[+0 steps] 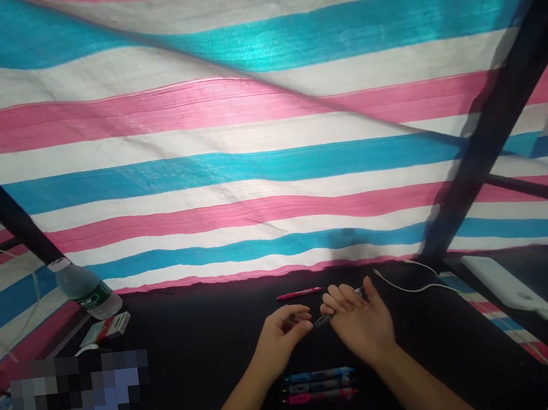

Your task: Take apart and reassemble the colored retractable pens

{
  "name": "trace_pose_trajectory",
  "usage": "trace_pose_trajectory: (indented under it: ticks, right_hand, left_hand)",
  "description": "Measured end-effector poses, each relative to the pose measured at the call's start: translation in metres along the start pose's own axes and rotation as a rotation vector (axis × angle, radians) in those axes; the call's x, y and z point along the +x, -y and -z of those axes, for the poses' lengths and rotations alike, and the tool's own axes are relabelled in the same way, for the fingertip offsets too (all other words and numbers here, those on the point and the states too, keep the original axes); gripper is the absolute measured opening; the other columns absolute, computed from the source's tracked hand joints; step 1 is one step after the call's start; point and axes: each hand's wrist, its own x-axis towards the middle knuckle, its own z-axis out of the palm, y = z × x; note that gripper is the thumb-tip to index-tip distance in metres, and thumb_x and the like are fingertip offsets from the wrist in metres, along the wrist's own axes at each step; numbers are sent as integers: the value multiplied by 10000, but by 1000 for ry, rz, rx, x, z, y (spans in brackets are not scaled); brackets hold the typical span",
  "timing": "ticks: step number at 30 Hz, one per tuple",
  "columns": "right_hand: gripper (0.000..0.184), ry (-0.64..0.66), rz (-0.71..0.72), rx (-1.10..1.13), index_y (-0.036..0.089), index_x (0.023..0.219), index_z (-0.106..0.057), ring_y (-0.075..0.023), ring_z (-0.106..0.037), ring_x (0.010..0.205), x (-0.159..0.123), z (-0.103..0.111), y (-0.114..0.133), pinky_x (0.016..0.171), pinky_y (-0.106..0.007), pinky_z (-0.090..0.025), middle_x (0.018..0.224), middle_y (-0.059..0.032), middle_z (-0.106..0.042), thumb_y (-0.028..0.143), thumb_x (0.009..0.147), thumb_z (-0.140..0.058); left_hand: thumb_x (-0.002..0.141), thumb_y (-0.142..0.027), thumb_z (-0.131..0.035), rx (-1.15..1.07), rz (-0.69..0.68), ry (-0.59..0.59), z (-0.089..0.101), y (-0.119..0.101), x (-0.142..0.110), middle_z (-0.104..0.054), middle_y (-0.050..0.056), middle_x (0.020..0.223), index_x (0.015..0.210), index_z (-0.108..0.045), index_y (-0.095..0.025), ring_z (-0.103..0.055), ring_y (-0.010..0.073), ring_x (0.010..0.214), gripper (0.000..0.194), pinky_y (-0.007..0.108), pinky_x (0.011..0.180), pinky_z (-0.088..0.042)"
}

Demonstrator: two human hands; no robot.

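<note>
My right hand (362, 323) is closed around a dark pen (321, 321), palm turned up, with its clear and silvery end showing by the thumb. My left hand (287, 334) is at the pen's other end, fingers curled in and thumb tip close against it. Whether anything small sits in those left fingers is hidden. On the black table below the hands lie a blue pen (319, 375), a black pen (317, 387) and a pink pen (321, 396), side by side. Behind the hands lies a separate red-pink pen (299, 293).
At the left are a plastic bottle (87, 293), a small box (113, 326) and a pixelated patch. A white power bank (505, 285) with white cables (420, 289) lies at the right. Striped sheeting (250, 168) hangs behind the table, between dark poles (498, 103).
</note>
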Motion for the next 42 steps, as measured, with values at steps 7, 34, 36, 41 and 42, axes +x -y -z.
trace_pose_trajectory:
  ticks: [7,34,36,41,42]
  right_hand:
    - [293,87,-4,-596,218,728,-713,-232,-512,799,9,10,4,775,-373,-416,779,-32,-589,451,899,-671]
    - [38,748,-162,-1703,269,878,-774,-216,-626,857,-5,21,15,915,-378,-400,838,2,-702,250,849,-757]
    - [47,750,-173,-1709,269,885,-773,-213,-629,857,-5,20,16,909,-370,-406,850,3,-704,239,853,-755]
    - [60,743,-139,-1680,267,879,-782,-209,-635,846,-5,20,16,880,-353,-428,845,-1,-708,231,873,-734]
    - [57,742,-121,-1674,265,878,-784,-209,-634,839,-5,21,15,866,-349,-433,837,-3,-707,241,878,-733]
  left_hand:
    - [861,-291,-724,405,-112,105,17,-15,-2,-780,42,904,927,-829,-248,-678,239,861,131,314,803,-478]
    - [822,-307,-783,691,-122,513,37,-14,-6,-735,23,872,930,-844,-275,-659,191,761,128,260,662,-446]
    - [825,-313,-784,704,-118,521,37,-15,-6,-735,20,864,929,-843,-277,-659,193,759,125,260,660,-443]
    - [871,-347,-742,730,-132,521,36,-18,-8,-747,22,856,920,-839,-272,-665,200,767,132,262,671,-439]
    - [885,-352,-727,739,-137,520,36,-18,-8,-750,21,853,915,-836,-269,-666,199,767,140,262,674,-438]
